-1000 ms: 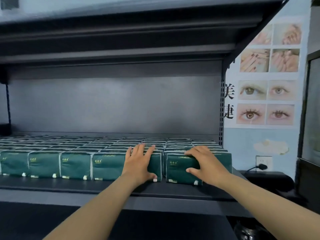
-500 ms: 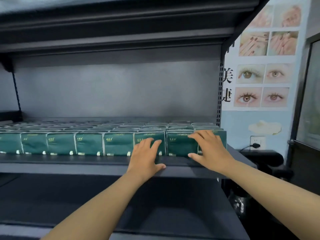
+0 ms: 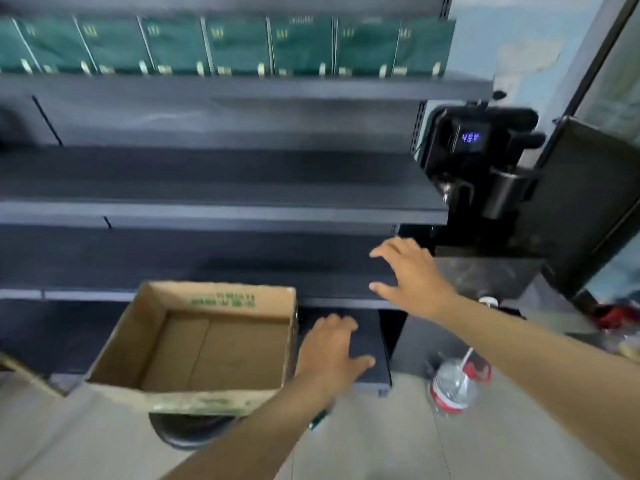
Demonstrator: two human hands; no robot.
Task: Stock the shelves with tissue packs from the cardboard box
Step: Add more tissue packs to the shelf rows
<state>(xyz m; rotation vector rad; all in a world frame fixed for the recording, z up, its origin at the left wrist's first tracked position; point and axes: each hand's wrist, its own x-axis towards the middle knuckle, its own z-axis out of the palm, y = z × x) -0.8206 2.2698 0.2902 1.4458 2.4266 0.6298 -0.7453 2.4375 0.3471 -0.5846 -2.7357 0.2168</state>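
Note:
A row of green tissue packs (image 3: 239, 46) stands along the front of the upper shelf (image 3: 242, 88). Below, an open cardboard box (image 3: 194, 344) sits on a dark round stool (image 3: 187, 427); no packs show inside it. My left hand (image 3: 329, 351) hovers just right of the box, fingers relaxed and holding nothing. My right hand (image 3: 412, 275) is spread open in front of the lower shelf's (image 3: 207, 292) right end, also holding nothing.
Two dark bare shelves (image 3: 207, 209) lie between the stocked shelf and the box. A black machine with a blue display (image 3: 474, 161) stands to the right. A clear plastic bottle with a red label (image 3: 453, 382) sits on the tiled floor.
Both hands left the tissue packs on the upper shelf and dropped down. My view tilted downward, bringing the cardboard box and floor into sight.

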